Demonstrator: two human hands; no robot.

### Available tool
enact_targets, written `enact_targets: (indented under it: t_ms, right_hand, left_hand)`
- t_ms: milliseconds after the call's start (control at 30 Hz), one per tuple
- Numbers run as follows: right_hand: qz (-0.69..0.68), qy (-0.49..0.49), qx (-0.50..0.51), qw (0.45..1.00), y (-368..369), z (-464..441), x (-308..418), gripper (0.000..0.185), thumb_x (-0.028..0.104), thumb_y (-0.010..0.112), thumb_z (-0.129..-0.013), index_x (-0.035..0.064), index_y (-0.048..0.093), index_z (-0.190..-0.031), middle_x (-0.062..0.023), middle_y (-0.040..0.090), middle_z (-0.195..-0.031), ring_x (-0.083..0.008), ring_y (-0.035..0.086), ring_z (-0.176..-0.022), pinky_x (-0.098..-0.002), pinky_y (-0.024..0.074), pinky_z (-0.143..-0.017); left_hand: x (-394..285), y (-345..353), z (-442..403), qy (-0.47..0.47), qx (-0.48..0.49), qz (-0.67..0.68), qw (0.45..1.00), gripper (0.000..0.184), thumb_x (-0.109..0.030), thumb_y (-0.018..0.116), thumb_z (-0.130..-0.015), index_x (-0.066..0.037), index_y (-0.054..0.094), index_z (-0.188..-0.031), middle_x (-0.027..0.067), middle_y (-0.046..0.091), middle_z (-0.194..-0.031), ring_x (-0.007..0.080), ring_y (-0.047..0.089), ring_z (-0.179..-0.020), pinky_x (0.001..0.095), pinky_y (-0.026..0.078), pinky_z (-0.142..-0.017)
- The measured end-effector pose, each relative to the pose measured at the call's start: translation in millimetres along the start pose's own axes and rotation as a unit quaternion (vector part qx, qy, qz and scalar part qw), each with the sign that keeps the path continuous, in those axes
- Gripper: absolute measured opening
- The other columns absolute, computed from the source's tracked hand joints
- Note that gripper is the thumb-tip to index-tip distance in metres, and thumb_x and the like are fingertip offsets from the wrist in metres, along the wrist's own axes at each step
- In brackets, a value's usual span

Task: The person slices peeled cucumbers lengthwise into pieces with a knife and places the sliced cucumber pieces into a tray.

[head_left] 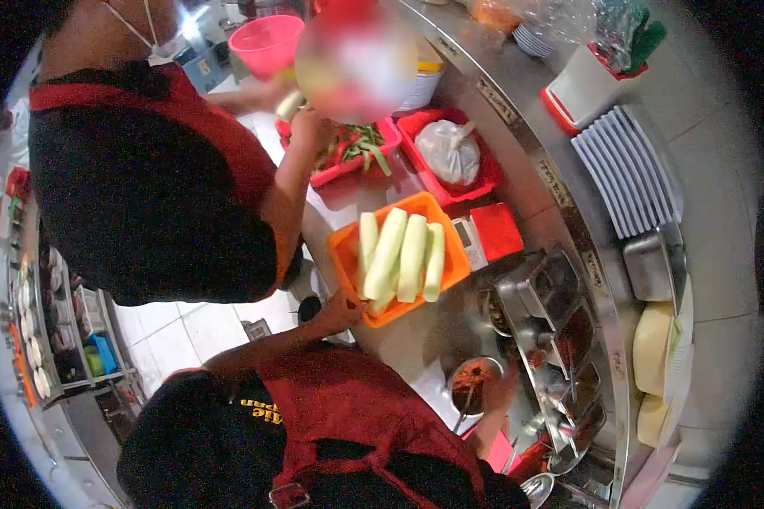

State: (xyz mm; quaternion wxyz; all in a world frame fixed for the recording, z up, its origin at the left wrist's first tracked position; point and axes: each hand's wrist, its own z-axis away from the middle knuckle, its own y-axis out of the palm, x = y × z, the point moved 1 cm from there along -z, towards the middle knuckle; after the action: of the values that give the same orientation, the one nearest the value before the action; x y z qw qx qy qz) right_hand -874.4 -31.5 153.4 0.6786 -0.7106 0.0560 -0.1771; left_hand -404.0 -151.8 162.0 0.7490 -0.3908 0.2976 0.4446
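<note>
My left hand (341,312) grips the near left corner of an orange basket (457,259). Several peeled, pale green vegetables (385,254) lie side by side in it. My right hand (497,394) is smeared by motion beside a metal bowl (455,386) of red paste, and its fingers cannot be made out. A spoon handle leans out of that bowl. Left of the basket a co-worker holds a peeled vegetable (290,105) over a pink tray (335,176) with green peelings.
Past the basket are a red tray (492,180) with a tied plastic bag (448,153), a scale (469,242) and a red box (497,232). Metal containers (552,293) of food line the right side. Stacked plates (624,174) stand on the ledge. The co-worker's torso (153,187) fills the upper left.
</note>
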Motion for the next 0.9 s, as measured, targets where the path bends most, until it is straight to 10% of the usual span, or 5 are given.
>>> enact_targets:
  t_ms: [267,333,667,800,900]
  right_hand:
    - [-0.408,-0.331,0.104,0.845,-37.3,-189.0,340.2,0.026,0.022,0.057,-0.091,0.0007,0.06,-0.104,-0.017,0.065,-0.091,-0.03,0.064,-0.085,-0.0385,0.0497,-0.075]
    - [-0.529,-0.162,0.308,0.774,-43.3,-201.1,417.6,0.027,0.022,0.058,-0.089,-0.0012,0.06,-0.104,-0.0163,0.066,-0.088,-0.0253,0.065,-0.078,-0.038,0.0507,-0.071]
    - [-0.33,-0.298,-0.095,0.891,-88.5,-289.0,621.5,0.025,0.026,0.057,-0.085,0.0018,0.064,-0.086,-0.0231,0.066,-0.081,-0.0368,0.067,-0.077,-0.0444,0.0521,-0.07]
    - [-0.263,-0.219,0.433,0.834,48.5,-350.5,716.3,0.032,0.037,0.06,-0.085,0.0048,0.065,-0.082,-0.0156,0.066,-0.069,-0.0234,0.062,-0.057,-0.04,0.0518,-0.053]
    - [-0.416,0.081,0.525,0.738,72.0,-307.3,732.5,0.031,0.039,0.064,-0.085,0.0104,0.054,-0.091,-0.0096,0.058,-0.068,-0.0216,0.054,-0.048,-0.0312,0.0495,-0.042]
  left_hand:
    - [75.3,-60.3,6.1,-0.016,0.138,-0.01,0.99,0.042,-0.042,0.06,-0.092,-0.002,0.059,-0.106,0.0104,0.063,-0.096,0.0202,0.061,-0.088,0.0346,0.051,-0.076]
    - [47.6,-100.3,47.5,-0.056,0.082,-0.06,0.993,0.035,-0.037,0.059,-0.094,-0.004,0.063,-0.103,0.0073,0.065,-0.089,0.0169,0.061,-0.083,0.0326,0.052,-0.072]
    - [306.7,-126.9,170.3,-0.216,-0.155,0.004,0.964,0.033,-0.033,0.06,-0.089,-0.005,0.063,-0.107,0.0087,0.067,-0.092,0.0186,0.063,-0.085,0.0335,0.052,-0.074]
    - [375.8,-87.8,214.2,-0.269,-0.191,0.029,0.944,0.033,-0.031,0.061,-0.088,-0.006,0.062,-0.108,0.0093,0.067,-0.093,0.0193,0.063,-0.086,0.0339,0.052,-0.075]
    - [394.2,-54.4,225.2,-0.277,-0.215,0.047,0.935,0.033,-0.03,0.061,-0.086,-0.006,0.062,-0.109,0.0097,0.067,-0.094,0.0198,0.064,-0.086,0.0341,0.052,-0.075]
